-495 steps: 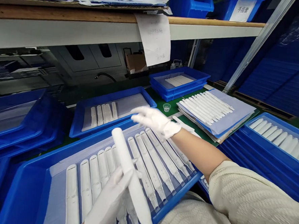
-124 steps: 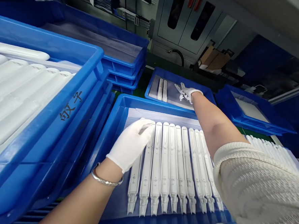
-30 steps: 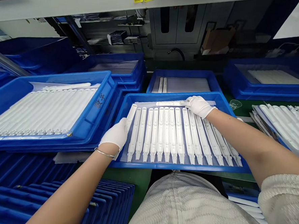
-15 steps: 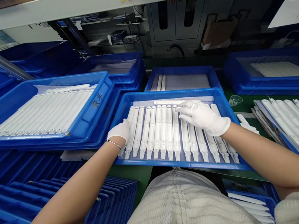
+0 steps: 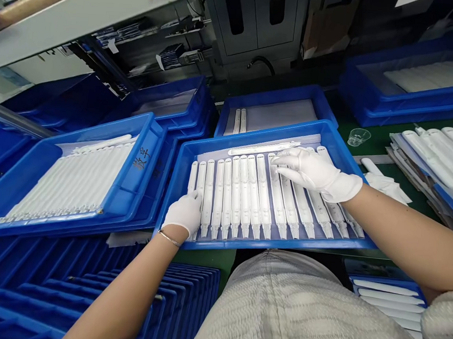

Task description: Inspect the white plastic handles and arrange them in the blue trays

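A blue tray (image 5: 330,132) in front of me holds a row of long white plastic strips (image 5: 224,200), narrow toothed ends toward me. Another strip (image 5: 264,148) lies crosswise behind the row. My left hand (image 5: 183,211), in a white glove, is closed at the leftmost strips, its bent fingers on one of them; the fingertips are partly hidden. My right hand (image 5: 313,172), also gloved, hovers over the right part of the row with its fingers stretched and apart. It covers the upper parts of several strips, and nothing shows in its grasp.
On the left, a blue tray (image 5: 145,152) is filled with white strips. Behind, another tray (image 5: 326,101) holds two strips on a sheet. A clear plastic cup (image 5: 359,137) and stacked strips (image 5: 442,157) are at right. Nested blue trays (image 5: 188,290) stand below left.
My left hand has shifted slightly right and down over the leftmost strips. My right hand stays over the row's right part, fingers still spread. The camera view has tilted a little.
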`<state>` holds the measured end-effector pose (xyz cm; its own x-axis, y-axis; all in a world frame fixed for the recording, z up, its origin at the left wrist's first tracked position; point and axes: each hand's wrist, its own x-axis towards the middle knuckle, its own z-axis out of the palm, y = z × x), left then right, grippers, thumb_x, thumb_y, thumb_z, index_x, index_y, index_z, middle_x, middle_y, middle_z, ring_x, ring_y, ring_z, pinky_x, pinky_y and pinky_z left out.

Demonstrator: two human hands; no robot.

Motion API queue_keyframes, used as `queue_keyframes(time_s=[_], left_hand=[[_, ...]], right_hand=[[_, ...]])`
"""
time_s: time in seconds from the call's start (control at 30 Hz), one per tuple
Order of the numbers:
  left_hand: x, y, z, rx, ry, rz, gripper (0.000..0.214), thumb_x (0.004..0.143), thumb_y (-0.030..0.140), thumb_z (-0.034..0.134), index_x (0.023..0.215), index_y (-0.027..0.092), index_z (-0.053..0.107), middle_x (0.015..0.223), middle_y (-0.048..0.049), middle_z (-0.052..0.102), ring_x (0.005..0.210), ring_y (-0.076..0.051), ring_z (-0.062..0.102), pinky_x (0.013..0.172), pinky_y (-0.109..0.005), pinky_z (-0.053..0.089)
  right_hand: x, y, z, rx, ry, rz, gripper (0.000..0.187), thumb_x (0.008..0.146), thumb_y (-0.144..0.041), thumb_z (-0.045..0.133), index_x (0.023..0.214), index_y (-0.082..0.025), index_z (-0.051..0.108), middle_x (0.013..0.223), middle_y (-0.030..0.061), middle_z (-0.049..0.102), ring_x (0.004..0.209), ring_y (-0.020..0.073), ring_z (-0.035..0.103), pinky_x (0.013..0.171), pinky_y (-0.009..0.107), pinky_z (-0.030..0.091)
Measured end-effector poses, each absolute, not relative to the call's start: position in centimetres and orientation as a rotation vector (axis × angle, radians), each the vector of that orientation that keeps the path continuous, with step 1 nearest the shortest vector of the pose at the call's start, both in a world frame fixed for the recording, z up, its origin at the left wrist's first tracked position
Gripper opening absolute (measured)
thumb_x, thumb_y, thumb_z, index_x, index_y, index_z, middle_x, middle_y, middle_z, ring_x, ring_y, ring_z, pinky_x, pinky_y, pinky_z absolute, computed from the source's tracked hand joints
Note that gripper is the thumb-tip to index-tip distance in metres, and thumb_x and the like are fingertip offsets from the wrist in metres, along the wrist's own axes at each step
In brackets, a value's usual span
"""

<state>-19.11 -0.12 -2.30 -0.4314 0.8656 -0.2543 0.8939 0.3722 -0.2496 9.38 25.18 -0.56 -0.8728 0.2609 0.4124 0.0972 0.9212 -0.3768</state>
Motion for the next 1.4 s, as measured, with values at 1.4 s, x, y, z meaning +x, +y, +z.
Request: queue_keyframes(time_s=[1.4], left_hand=[[-12.2,5.4,-2.2,2.482,1.693,-0.544,0.045,0.092,0.006,0.047,0.131,0.019,0.065,0.145,-0.0140,0.058,0.137,-0.033,0.051,0.113,-0.049,0.044]], right_hand=[[9.2,27.3,-2.0,-0.413,-2.535,0.581,0.036,0.100,-0.036,0.051,0.119,-0.015,0.073,0.117,0.0120,0.072,0.111,0.0289,0.063,0.103,0.047,0.046]])
